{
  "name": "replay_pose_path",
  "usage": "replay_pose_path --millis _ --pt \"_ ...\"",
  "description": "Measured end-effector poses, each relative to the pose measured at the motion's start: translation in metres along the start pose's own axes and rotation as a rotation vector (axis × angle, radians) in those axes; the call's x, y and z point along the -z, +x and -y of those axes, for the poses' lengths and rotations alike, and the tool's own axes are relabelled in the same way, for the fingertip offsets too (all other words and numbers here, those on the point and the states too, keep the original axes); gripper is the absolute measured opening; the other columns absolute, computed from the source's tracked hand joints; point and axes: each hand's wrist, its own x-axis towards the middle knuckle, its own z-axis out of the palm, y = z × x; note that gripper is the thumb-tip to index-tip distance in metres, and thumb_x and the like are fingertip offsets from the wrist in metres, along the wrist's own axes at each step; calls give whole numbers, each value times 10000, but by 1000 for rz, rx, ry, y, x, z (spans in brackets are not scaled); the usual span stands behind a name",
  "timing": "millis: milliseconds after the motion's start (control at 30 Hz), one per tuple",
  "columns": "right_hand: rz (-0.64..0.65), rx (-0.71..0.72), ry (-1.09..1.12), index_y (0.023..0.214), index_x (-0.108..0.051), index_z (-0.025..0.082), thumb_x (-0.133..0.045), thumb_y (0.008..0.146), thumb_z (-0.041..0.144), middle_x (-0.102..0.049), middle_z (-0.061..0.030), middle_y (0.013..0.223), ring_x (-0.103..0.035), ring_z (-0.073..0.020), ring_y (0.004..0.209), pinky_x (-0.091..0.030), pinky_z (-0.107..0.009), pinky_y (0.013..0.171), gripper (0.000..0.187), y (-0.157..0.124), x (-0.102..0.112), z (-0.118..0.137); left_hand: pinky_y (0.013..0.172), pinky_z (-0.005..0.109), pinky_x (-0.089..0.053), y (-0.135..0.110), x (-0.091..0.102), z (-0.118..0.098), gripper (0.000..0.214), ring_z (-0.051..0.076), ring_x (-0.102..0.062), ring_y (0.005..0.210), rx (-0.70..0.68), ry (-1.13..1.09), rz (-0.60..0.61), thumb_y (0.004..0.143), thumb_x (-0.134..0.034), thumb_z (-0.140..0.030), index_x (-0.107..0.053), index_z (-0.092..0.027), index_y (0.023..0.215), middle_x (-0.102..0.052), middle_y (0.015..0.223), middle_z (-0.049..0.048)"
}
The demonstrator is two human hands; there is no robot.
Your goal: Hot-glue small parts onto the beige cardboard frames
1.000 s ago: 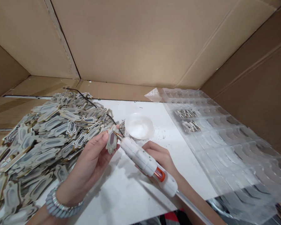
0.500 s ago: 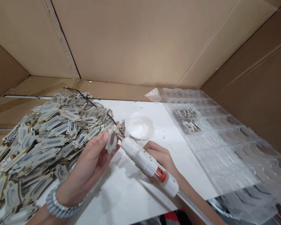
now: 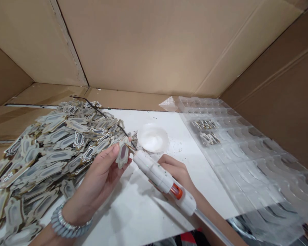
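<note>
My left hand [image 3: 99, 181] pinches a small ornate flat piece [image 3: 122, 153] with a dark oval centre, held upright over the white table [image 3: 143, 212]. A white glue gun [image 3: 161, 179] with an orange trigger is gripped in my right hand [image 3: 178, 172]. Its metal nozzle touches the piece's right edge. A big heap of the same flat pieces [image 3: 43, 153] lies to the left of my left hand. A bracelet circles my left wrist.
A small white dish [image 3: 153, 138] sits just beyond the nozzle. A clear plastic blister tray [image 3: 246, 153] with a few pieces in its far pockets covers the right side. Cardboard walls [image 3: 154, 44] enclose the back and sides. A black cord runs across the heap.
</note>
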Motion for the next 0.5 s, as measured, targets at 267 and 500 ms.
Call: replay_pose_path --millis 267,500 --pt "1 7 -5 639 -532 185 -638 730 46 -485 30 763 -484 -100 631 -334 -233 551 197 0 0 1 774 150 -590 0 3 1 353 94 -670 854 1 5 -4 668 -854 -432 -751 -248 951 -730 924 -23" --pt "-12 34 -4 636 -501 184 -643 722 43 -477 33 762 -459 -89 618 -324 -225 547 217 0 0 2 770 147 -587 1 2 1 369 91 -661 840 -6 33 -3 656 -859 -441 -753 -246 950 -718 880 -30"
